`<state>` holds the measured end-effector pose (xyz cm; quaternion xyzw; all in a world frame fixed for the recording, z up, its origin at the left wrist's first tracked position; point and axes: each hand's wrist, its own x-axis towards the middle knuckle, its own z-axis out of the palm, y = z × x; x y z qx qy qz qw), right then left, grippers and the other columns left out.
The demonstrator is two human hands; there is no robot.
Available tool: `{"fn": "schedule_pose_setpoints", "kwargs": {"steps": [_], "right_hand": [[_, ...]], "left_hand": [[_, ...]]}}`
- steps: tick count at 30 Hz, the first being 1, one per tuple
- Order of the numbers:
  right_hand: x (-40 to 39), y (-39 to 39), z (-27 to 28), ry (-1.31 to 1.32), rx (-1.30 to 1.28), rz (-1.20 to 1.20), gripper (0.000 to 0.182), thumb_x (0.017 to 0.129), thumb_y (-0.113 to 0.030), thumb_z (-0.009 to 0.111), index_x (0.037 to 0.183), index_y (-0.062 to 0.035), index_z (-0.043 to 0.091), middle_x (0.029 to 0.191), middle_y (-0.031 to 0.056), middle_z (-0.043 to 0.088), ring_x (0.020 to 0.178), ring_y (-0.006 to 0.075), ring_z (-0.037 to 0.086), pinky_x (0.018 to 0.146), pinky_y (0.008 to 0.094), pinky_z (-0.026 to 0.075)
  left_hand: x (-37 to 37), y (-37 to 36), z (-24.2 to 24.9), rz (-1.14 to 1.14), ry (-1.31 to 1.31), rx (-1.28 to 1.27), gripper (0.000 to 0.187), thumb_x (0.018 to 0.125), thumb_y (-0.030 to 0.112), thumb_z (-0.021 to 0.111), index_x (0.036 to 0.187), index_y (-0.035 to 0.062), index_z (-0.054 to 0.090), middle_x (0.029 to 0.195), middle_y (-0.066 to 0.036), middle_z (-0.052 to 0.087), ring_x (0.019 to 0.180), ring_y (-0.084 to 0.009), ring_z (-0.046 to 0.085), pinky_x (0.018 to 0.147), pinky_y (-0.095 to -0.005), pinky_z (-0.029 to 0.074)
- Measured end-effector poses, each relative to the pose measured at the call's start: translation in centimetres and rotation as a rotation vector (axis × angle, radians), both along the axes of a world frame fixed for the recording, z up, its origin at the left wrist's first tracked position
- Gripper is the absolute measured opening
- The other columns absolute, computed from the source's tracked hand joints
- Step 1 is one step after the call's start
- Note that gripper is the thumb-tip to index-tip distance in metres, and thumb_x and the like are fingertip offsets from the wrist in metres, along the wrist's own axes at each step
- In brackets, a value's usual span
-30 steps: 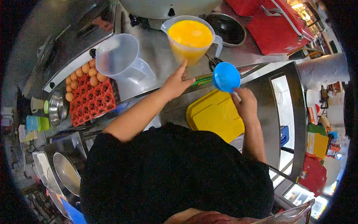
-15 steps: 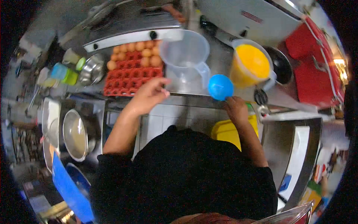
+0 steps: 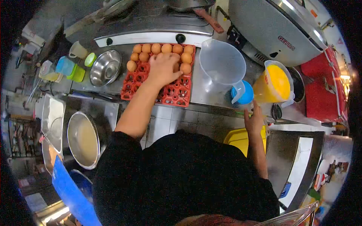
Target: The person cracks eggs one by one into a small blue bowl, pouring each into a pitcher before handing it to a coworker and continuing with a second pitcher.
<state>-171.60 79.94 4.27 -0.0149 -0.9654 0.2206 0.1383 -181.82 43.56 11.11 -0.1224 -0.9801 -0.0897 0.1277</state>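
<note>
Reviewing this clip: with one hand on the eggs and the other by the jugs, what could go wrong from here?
The left hand covers eggs crowded at the back of the red tray; a clumsy grab might crack neighbours. The right hand sits beside the full yellow jug near the counter edge; a nudge might spill it.

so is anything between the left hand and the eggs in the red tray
Nothing visible. The left hand is already down on the eggs at the far end of the red tray.
</note>
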Motion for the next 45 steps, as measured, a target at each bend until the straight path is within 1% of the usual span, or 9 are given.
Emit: {"fn": "schedule_pose_setpoints", "kwargs": {"steps": [7,12,22,26,29,32,38,42,45], "right_hand": [[4.0,-0.5,0.0,0.049,0.078,0.006,0.030,0.071,-0.011,0.061,0.100,-0.0026,0.054,0.087,0.0173,0.053,0.081,0.0358,0.051,0.070,0.0407,0.043],[7.1,-2.8,1.3,0.000,0.033,-0.096,0.021,0.072,-0.012,0.060,0.091,-0.0024,0.057,0.086,0.0151,0.055,0.080,0.0330,0.052,0.070,0.0389,0.044],[13.2,-4.1,1.6,0.040,0.082,-0.209,0.019,0.074,-0.014,0.060,0.090,-0.0022,0.060,0.082,0.0145,0.057,0.072,0.0285,0.057,0.061,0.0344,0.046],[14.4,-3.9,2.3,0.050,0.056,-0.267,0.018,0.074,-0.012,0.060,0.089,-0.0011,0.060,0.082,0.0147,0.057,0.070,0.0279,0.057,0.063,0.0332,0.045],[14.8,-3.8,3.1,0.004,-0.161,-0.335,0.017,0.075,-0.010,0.059,0.089,-0.0008,0.060,0.080,0.0133,0.057,0.071,0.0248,0.057,0.064,0.0310,0.045],[13.7,-3.9,3.9,0.073,-0.456,-0.224,0.016,0.075,-0.010,0.062,0.089,-0.0020,0.060,0.080,0.0113,0.058,0.072,0.0232,0.057,0.065,0.0317,0.046],[9.4,-5.2,9.8,-0.245,-0.983,0.307,0.054,0.072,-0.013,0.067,0.119,-0.0039,0.042,0.109,0.0156,0.052,0.099,0.0255,0.052,0.083,0.0322,0.043],[8.6,-2.1,7.7,-0.071,-0.622,0.258,0.062,0.064,-0.022,0.074,0.115,-0.0027,0.044,0.110,0.0159,0.052,0.099,0.0293,0.052,0.083,0.0338,0.044],[9.0,1.4,6.4,-0.146,-0.617,0.254,0.058,0.068,-0.017,0.073,0.116,-0.0014,0.043,0.108,0.0115,0.052,0.101,0.0186,0.050,0.082,0.0313,0.044]], "left_hand": [[-3.3,-0.1,-0.3,-0.307,-0.080,-0.203,0.045,0.058,0.027,0.073,0.098,0.0147,0.058,0.104,-0.003,0.050,0.104,-0.0218,0.043,0.088,-0.0458,0.029],[-4.4,-0.7,-0.6,-0.474,0.021,-0.139,0.049,0.052,0.028,0.076,0.094,0.0093,0.057,0.104,-0.006,0.049,0.106,-0.0254,0.042,0.083,-0.0453,0.033],[-4.3,0.2,-0.5,-0.518,0.059,-0.151,0.047,0.052,0.024,0.077,0.091,0.0053,0.058,0.104,-0.009,0.049,0.098,-0.0282,0.046,0.081,-0.0410,0.038],[-4.5,-0.5,-0.1,-0.442,0.098,0.038,0.045,0.053,0.020,0.075,0.090,0.0013,0.057,0.101,-0.010,0.051,0.096,-0.0280,0.048,0.082,-0.0406,0.039],[-2.5,-0.9,2.9,-0.422,-0.074,0.353,0.043,0.054,0.017,0.074,0.089,0.0000,0.057,0.100,-0.010,0.052,0.097,-0.0272,0.049,0.084,-0.0386,0.040],[1.3,0.9,6.5,-0.572,-0.119,0.449,0.041,0.054,0.014,0.075,0.088,0.0005,0.057,0.099,-0.010,0.053,0.096,-0.0249,0.050,0.083,-0.0343,0.041],[7.3,11.6,5.6,-0.820,-0.380,0.587,0.043,0.055,0.021,0.079,0.086,0.0011,0.058,0.097,-0.010,0.052,0.085,-0.0216,0.053,0.074,-0.0286,0.044],[8.6,18.1,2.4,-0.796,-0.551,0.634,0.043,0.057,0.026,0.078,0.084,0.0007,0.056,0.093,-0.010,0.051,0.080,-0.0203,0.053,0.070,-0.0288,0.044],[9.5,21.6,1.0,-0.730,-0.613,0.564,0.045,0.060,0.031,0.076,0.085,0.0004,0.055,0.092,-0.010,0.050,0.076,-0.0196,0.053,0.067,-0.0298,0.045]]}}
